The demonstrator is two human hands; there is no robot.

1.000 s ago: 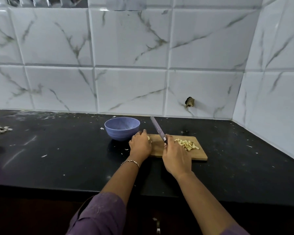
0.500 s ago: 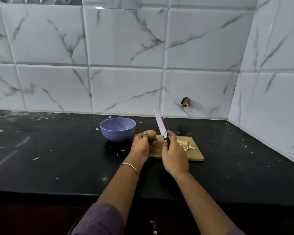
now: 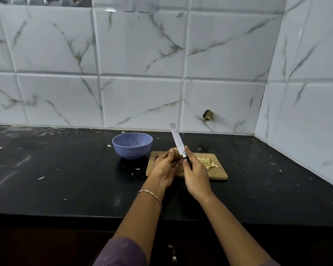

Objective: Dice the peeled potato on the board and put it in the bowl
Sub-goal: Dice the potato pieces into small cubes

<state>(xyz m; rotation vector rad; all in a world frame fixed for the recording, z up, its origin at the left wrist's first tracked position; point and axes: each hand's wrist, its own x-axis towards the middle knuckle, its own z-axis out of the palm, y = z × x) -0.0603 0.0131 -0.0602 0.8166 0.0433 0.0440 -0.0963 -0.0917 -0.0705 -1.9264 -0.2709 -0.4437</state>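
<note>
Both forearms are extended forward over the black tabletop [image 3: 65, 179], hands meeting above the near left part of the wooden board [image 3: 217, 174]. The left hand [image 3: 164, 169] is turned palm inward, fingers curled around the peeled potato [image 3: 174, 154], which is lifted clear of the board; only its top is seen past the fingers. The right hand [image 3: 195, 174] is closed around the dark handle of the knife [image 3: 178, 142], blade raised and tilted up toward the tiled wall, just beside the potato. Diced potato pieces [image 3: 207, 162] are heaped on the right of the board. The blue bowl [image 3: 132, 145] is seen left of the board, on the tabletop.
</note>
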